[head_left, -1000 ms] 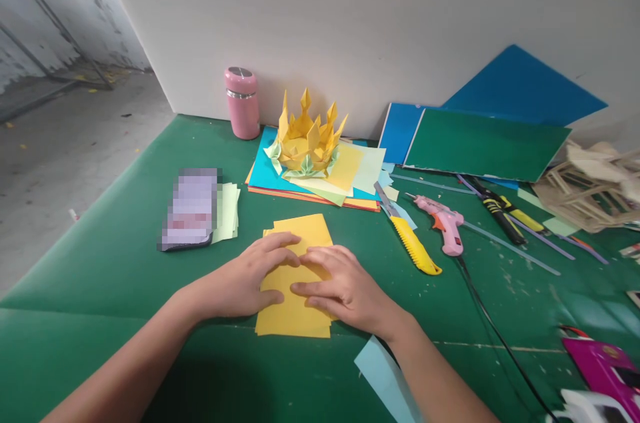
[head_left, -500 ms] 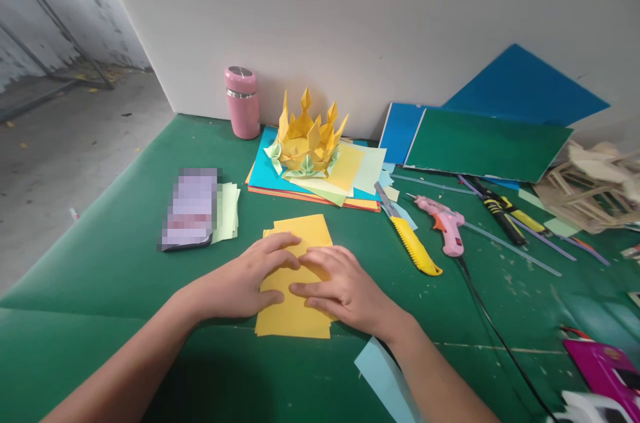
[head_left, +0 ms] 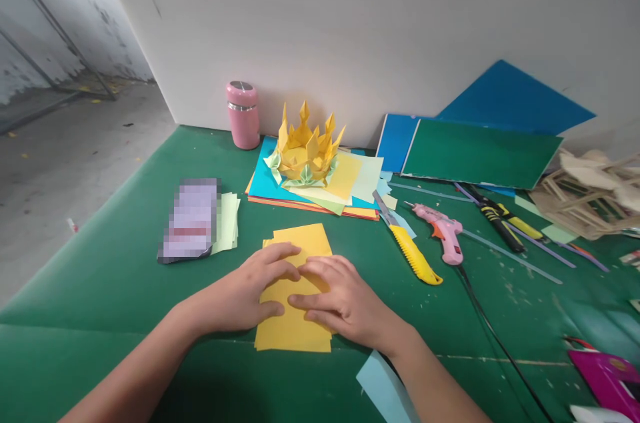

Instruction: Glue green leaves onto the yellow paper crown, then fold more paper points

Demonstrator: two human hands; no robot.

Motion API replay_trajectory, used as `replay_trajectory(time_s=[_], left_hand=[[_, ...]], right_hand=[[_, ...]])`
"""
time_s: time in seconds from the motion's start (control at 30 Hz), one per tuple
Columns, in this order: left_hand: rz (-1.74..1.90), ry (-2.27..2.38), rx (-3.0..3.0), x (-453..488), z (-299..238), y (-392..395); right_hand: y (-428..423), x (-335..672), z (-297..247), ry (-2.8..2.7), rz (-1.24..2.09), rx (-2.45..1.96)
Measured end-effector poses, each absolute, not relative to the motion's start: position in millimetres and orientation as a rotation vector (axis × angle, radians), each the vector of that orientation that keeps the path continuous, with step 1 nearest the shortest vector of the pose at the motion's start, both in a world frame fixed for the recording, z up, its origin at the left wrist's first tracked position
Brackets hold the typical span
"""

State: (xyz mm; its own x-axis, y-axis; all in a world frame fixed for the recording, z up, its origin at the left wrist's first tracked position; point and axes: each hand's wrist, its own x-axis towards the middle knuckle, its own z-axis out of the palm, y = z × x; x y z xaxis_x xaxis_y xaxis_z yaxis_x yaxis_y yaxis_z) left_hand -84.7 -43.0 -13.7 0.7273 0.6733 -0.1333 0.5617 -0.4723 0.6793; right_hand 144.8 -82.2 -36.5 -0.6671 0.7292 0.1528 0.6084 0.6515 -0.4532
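Several yellow paper sheets (head_left: pixel 295 333) lie in a loose stack on the green table in front of me. My left hand (head_left: pixel 257 286) rests on the stack's left side, fingers apart and slightly curved. From the right, my right hand (head_left: pixel 340 299) lies over the same sheets with its fingers spread. The fingertips of both hands nearly meet over the middle of the paper. Neither hand grips anything. Behind the stack, a folded yellow paper crown (head_left: pixel 307 153) with pale green leaf-like pieces sits on coloured paper sheets (head_left: pixel 260 176).
A yellow utility knife (head_left: pixel 413 253) and a pink glue gun (head_left: pixel 445 229) with a cord lie to the right. At left are a blurred phone (head_left: pixel 190 219) and pale green slips (head_left: pixel 227 223). A pink flask (head_left: pixel 243 116) stands by the wall. Light blue paper (head_left: pixel 385 386) lies near my right forearm.
The whole view has shifted slightly, so things appear a little lower. Both hands stay in about the same place on the yellow paper sheets.
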Motion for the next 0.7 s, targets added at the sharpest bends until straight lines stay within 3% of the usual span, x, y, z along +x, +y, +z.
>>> replay_trajectory(time_s=[0.43,0.7], left_hand=[[0.087,1.082,2.304,-66.0,-5.8,-58.6],[0.059,1.088,2.301,-68.5,-8.6,-56.7]], right_hand=[[-78.3,155.3,-31.0,-2.325,0.777,-1.013],[-66.2,157.4,-42.8,-2.327,0.293,-1.222]])
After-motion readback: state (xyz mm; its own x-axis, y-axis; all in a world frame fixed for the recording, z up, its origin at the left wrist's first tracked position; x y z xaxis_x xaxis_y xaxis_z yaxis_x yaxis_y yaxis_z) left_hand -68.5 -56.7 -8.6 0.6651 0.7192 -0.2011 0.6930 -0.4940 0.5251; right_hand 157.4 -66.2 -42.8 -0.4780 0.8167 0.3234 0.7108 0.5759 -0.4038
